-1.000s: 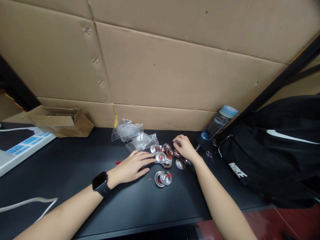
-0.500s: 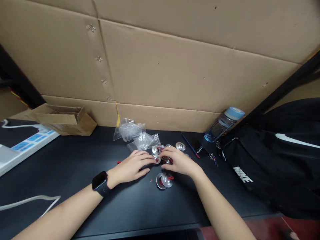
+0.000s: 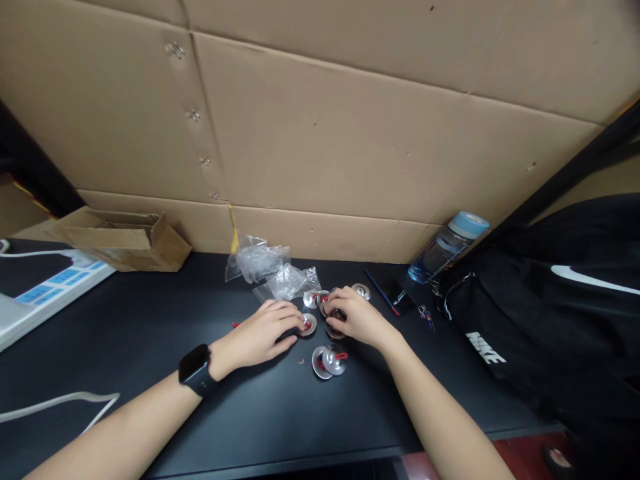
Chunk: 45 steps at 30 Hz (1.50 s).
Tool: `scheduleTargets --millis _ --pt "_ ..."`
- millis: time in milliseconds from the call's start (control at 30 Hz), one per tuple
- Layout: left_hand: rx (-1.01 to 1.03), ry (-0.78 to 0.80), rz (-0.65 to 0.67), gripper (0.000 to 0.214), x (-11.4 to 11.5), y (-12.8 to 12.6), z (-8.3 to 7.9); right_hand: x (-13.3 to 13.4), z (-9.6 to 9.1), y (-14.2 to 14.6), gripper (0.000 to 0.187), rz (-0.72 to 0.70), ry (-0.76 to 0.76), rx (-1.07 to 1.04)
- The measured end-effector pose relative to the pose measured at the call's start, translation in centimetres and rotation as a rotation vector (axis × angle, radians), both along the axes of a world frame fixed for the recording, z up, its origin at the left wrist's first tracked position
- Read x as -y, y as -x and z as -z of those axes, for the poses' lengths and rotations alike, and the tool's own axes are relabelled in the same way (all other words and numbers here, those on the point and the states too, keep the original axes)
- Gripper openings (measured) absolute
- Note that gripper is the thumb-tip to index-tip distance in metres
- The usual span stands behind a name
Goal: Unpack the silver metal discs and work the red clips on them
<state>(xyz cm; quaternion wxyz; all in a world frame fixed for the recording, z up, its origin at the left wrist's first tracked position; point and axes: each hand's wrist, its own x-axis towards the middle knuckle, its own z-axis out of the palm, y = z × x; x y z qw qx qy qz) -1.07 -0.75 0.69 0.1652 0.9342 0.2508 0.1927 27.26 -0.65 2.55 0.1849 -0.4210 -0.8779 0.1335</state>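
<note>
My left hand (image 3: 267, 332) lies low over the table, thumb apart from the stretched fingers. Its fingertips rest on a silver finger cymbal (image 3: 311, 325) with a red loop at its middle. To the right, my right hand (image 3: 359, 316) curls its thumb and fingers round another cymbal (image 3: 334, 331), partly hidden under them. More cymbals (image 3: 311, 299) lie just beyond my fingers, some half covered. Nearer to me, two overlapping cymbals (image 3: 334, 361) rest on the table, a red loop standing on the upper one.
Crumpled clear plastic bags (image 3: 287, 280) lie behind the cymbals. One cymbal (image 3: 361, 291) sits apart near a blue pencil (image 3: 381, 291). A water bottle (image 3: 447, 247) and black bag (image 3: 540, 320) stand right; an open cardboard box (image 3: 125, 241) and power strip (image 3: 60, 293) are left.
The cymbal under my left fingertips has slid slightly left and nearer, away from the pile. My right hand has shifted a little, its thumb moving up towards the fingers.
</note>
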Motion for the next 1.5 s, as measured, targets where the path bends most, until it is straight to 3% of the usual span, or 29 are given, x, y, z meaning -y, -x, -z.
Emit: scheduleTargets --millis 467,900,1233,1500 --pt "-0.005 -0.002 0.012 0.014 -0.2 0.5 0.3 -0.2 0.7 0.2 0.017 -0.031 0.002 -0.022" --pt "0.112 0.131 0.073 0.014 -0.1 0.1 0.2 -0.2 0.9 0.0 0.016 -0.022 0.013 -0.015" --pt "0.2 -0.007 -0.134 0.017 -1.9 3.2 -0.7 -0.1 0.5 0.1 0.018 -0.046 0.04 -0.035" --pt "0.153 0.041 -0.135 0.019 -2.4 4.1 -1.3 0.0 0.3 0.0 0.017 -0.043 0.053 -0.029"
